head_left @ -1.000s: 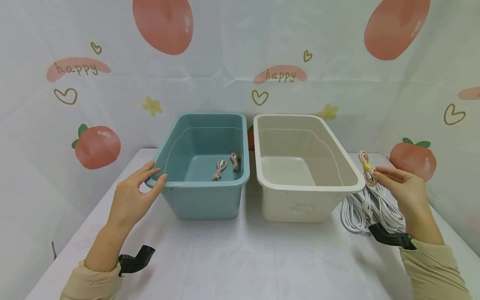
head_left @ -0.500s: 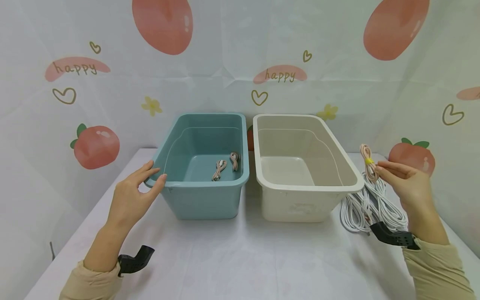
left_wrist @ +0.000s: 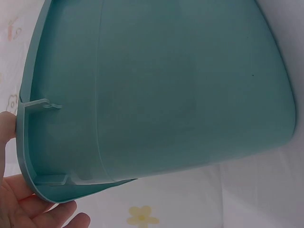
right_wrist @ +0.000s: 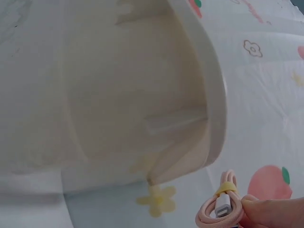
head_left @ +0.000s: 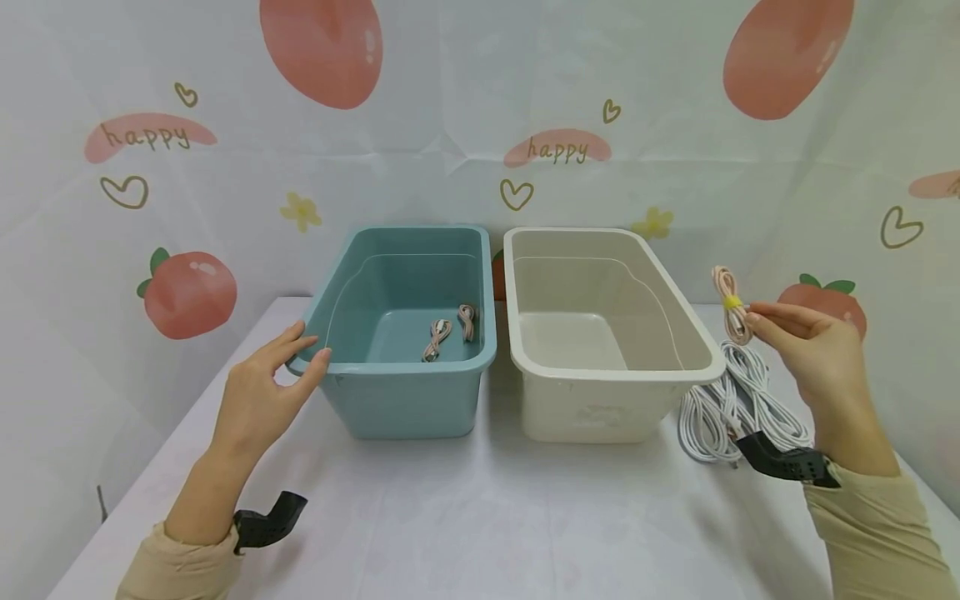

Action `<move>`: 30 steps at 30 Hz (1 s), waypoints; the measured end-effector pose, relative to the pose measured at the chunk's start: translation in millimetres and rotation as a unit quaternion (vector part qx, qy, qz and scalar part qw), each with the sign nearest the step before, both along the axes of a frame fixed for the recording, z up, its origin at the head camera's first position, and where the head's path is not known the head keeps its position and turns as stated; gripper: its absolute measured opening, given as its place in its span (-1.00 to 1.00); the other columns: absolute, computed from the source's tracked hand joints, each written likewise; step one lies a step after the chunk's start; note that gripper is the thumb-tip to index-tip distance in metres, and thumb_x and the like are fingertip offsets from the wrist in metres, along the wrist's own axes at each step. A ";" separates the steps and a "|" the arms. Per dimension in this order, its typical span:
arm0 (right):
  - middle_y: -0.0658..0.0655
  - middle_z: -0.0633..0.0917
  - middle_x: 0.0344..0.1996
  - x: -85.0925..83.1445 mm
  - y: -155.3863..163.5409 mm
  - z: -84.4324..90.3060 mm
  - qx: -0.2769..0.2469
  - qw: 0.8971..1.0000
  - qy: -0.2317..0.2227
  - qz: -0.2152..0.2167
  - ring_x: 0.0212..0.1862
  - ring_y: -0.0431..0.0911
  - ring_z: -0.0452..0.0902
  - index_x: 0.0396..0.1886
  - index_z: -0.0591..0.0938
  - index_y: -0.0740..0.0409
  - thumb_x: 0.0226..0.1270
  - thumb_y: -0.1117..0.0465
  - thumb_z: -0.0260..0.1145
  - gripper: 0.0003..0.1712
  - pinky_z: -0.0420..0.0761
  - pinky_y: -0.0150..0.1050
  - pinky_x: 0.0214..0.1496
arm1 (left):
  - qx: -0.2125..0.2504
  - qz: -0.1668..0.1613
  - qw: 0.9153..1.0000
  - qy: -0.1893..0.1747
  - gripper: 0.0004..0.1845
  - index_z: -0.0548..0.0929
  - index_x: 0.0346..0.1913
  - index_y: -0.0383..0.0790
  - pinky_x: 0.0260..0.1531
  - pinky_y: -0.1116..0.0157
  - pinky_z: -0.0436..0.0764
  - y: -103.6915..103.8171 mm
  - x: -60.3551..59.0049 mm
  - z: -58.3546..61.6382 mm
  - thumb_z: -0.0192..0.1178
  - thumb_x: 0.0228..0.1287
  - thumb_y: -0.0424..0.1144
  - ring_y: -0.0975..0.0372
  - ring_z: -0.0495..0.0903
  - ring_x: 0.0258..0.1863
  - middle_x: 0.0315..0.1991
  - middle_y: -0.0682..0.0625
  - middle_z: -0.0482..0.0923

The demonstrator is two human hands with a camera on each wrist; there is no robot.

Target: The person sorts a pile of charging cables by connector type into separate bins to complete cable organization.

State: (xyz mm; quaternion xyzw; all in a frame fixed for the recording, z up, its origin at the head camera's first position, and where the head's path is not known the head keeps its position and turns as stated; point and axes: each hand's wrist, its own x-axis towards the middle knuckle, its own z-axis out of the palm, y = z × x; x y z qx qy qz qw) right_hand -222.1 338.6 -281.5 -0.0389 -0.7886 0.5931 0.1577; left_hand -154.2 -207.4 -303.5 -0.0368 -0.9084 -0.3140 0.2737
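Observation:
My left hand [head_left: 258, 396] rests at the near left corner of the teal bin [head_left: 408, 400], its spread fingers and thumb touching the rim. The left wrist view shows several fingertips outside that rim [left_wrist: 45, 195]. Two small bundled cables lie on the teal bin's floor: one cable [head_left: 437, 339] and another cable [head_left: 467, 322] closer to the right wall. Between thumb and fingers, my right hand [head_left: 821, 350] pinches a coiled pink charging cable [head_left: 727, 292] with a yellow tie. Its white connector [right_wrist: 223, 205] shows in the right wrist view. This cable hangs above the table, right of the cream bin [head_left: 600, 408].
Under the right hand, coiled white cables [head_left: 738, 408] lie on the white-covered table [head_left: 480, 517], beside the cream bin. Both bins stand side by side with a narrow gap, near the printed backdrop [head_left: 420, 150]. Black camera mounts sit at both wrists.
The right hand has lifted the pink charging cable upward, away from the white coils. The left hand keeps its place on the teal rim. The head view has shifted slightly.

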 end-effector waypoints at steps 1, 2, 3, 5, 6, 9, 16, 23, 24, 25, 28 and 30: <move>-0.41 0.65 -0.52 -0.3 -1.3 1.9 -0.010 1.000 0.008 0.005 -0.40 -0.56 0.57 -0.34 0.70 -0.22 0.12 0.19 0.38 -0.84 0.42 -0.75 -0.36 | 0.001 0.000 1.000 -0.001 -0.56 0.62 0.03 -0.34 0.11 -0.15 0.41 0.0 0.1 0.0 0.16 0.26 -0.06 -0.16 0.40 0.23 0.23 -0.25 0.44; -0.39 0.67 -0.53 -0.7 -2.7 3.6 -0.025 0.999 0.018 0.012 -0.41 -0.54 0.58 -0.36 0.72 -0.21 0.11 0.22 0.39 -0.83 0.44 -0.75 -0.35 | 0.001 0.000 1.000 -0.001 -0.56 0.62 0.03 -0.34 0.11 -0.15 0.41 0.0 0.2 0.1 0.15 0.26 -0.05 -0.16 0.40 0.23 0.23 -0.25 0.44; -0.36 0.69 -0.55 -1.1 -4.1 5.1 -0.043 0.998 0.029 0.020 -0.42 -0.53 0.60 -0.38 0.73 -0.19 0.09 0.25 0.40 -0.82 0.46 -0.74 -0.34 | 0.001 0.000 1.000 -0.001 -0.56 0.62 0.03 -0.34 0.11 -0.15 0.41 0.0 0.2 0.2 0.15 0.26 -0.06 -0.16 0.40 0.24 0.23 -0.25 0.44; -0.32 0.71 -0.55 -1.2 -6.5 7.9 -0.062 0.997 0.041 0.031 -0.41 -0.51 0.62 -0.38 0.75 -0.16 0.07 0.27 0.41 -0.81 0.47 -0.75 -0.31 | 0.001 0.000 1.000 0.001 -0.56 0.62 0.03 -0.34 0.10 -0.15 0.41 0.0 0.3 0.4 0.16 0.26 -0.06 -0.16 0.40 0.23 0.23 -0.25 0.44; -0.32 0.71 -0.55 -1.4 -7.9 9.1 -0.065 0.996 0.043 0.034 -0.41 -0.51 0.62 -0.38 0.75 -0.16 0.07 0.27 0.41 -0.81 0.48 -0.74 -0.31 | 0.000 0.000 1.000 0.002 -0.56 0.62 0.03 -0.34 0.10 -0.16 0.41 -0.1 0.3 0.5 0.16 0.25 -0.06 -0.16 0.40 0.23 0.23 -0.25 0.44; -0.33 0.71 -0.55 -2.3 -12.2 12.6 -0.053 0.997 0.038 0.033 -0.40 -0.51 0.61 -0.38 0.75 -0.20 0.07 0.25 0.42 -0.80 0.48 -0.74 -0.29 | 0.001 0.000 1.000 0.005 -0.57 0.62 0.02 -0.35 0.10 -0.16 0.40 -0.1 0.5 0.9 0.16 0.25 -0.07 -0.17 0.40 0.23 0.23 -0.26 0.44; -0.45 0.67 -0.55 -5.4 -21.7 22.7 0.014 1.000 0.007 0.018 -0.36 -0.58 0.56 -0.29 0.73 -0.30 0.09 0.11 0.42 -0.81 0.44 -0.75 -0.27 | -0.001 -0.001 1.000 0.006 -0.56 0.62 0.02 -0.36 0.11 -0.17 0.40 0.2 -0.3 2.4 0.16 0.25 -0.07 -0.17 0.40 0.23 0.22 -0.26 0.45; -0.35 0.72 -0.53 -10.4 -35.9 31.7 -0.038 0.997 0.021 0.058 -0.33 -0.52 0.60 -0.27 0.76 -0.15 0.05 0.17 0.44 -0.80 0.43 -0.70 -0.22 | 0.002 -0.001 1.000 0.000 -0.56 0.62 0.03 -0.34 0.12 -0.16 0.40 0.0 -0.1 2.1 0.16 0.26 -0.06 -0.16 0.39 0.25 0.23 -0.25 0.44; -0.35 0.72 -0.53 -11.0 -37.6 33.2 -0.036 0.997 0.018 0.059 -0.33 -0.52 0.60 -0.26 0.76 -0.15 0.05 0.16 0.44 -0.79 0.43 -0.69 -0.22 | 0.002 0.000 1.000 0.001 -0.56 0.62 0.03 -0.34 0.12 -0.16 0.40 0.0 -0.1 2.0 0.16 0.25 -0.06 -0.16 0.39 0.24 0.23 -0.25 0.44; -0.37 0.71 -0.53 -11.4 -39.0 34.8 -0.024 0.998 0.011 0.056 -0.32 -0.52 0.59 -0.25 0.75 -0.18 0.05 0.12 0.44 -0.79 0.42 -0.69 -0.22 | 0.002 0.000 1.000 0.002 -0.56 0.62 0.03 -0.34 0.12 -0.16 0.40 0.0 0.0 1.8 0.16 0.25 -0.06 -0.16 0.39 0.24 0.23 -0.25 0.44; -0.41 0.70 -0.51 -12.6 -43.4 38.9 -0.007 0.998 -0.001 0.055 -0.31 -0.53 0.57 -0.25 0.74 -0.23 0.05 0.07 0.44 -0.79 0.41 -0.68 -0.22 | 0.002 0.000 1.000 0.003 -0.56 0.62 0.03 -0.35 0.12 -0.16 0.40 0.0 0.1 1.4 0.16 0.25 -0.06 -0.16 0.39 0.24 0.22 -0.25 0.44; -0.41 0.70 -0.51 -13.8 -46.9 41.3 -0.006 0.998 0.000 0.058 -0.32 -0.52 0.58 -0.26 0.74 -0.23 0.04 0.06 0.44 -0.80 0.42 -0.69 -0.22 | 0.003 0.000 1.000 0.002 -0.56 0.62 0.03 -0.35 0.12 -0.17 0.40 -0.1 0.1 1.3 0.16 0.25 -0.06 -0.16 0.39 0.24 0.23 -0.26 0.44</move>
